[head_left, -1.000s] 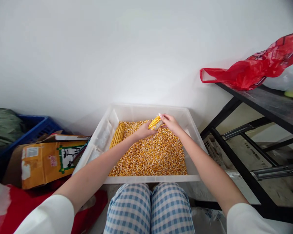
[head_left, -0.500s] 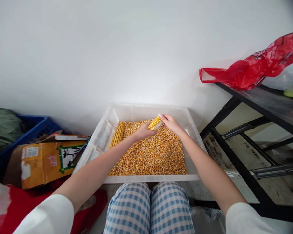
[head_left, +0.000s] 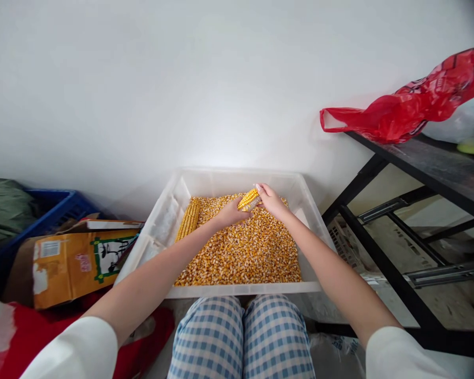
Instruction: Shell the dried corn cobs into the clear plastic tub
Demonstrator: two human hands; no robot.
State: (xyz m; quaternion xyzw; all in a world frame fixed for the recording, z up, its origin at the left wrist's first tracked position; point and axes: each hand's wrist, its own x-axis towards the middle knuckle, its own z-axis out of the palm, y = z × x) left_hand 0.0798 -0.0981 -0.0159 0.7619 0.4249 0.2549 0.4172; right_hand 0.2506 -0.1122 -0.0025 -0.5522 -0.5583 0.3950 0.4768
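Note:
An ear of corn (head_left: 248,199), partly stripped of its kernels, is held between both hands over a plastic bin (head_left: 245,289). My left hand (head_left: 231,212) is closed around its lower left end. At the upper right end, my right hand (head_left: 272,201) grips the cob, with the fingers partly hidden. Loose corn kernels (head_left: 245,252) cover the bin's bottom in a thick layer. Against the bin's left side lie whole ears of corn (head_left: 188,220), full of yellow kernels; I cannot tell exactly how many.
Left of the bin are an orange cardboard box (head_left: 69,263), a blue crate (head_left: 59,208) and a red bag (head_left: 154,331). A black metal-framed table (head_left: 438,163) stands at the right with a red plastic bag (head_left: 411,113) on it. Behind the bin rises a white wall (head_left: 221,95).
Both hands, still on the ear of corn, have shifted very slightly left. The right hand's fingers sit a little differently at the cob's end. The bin and kernels look the same.

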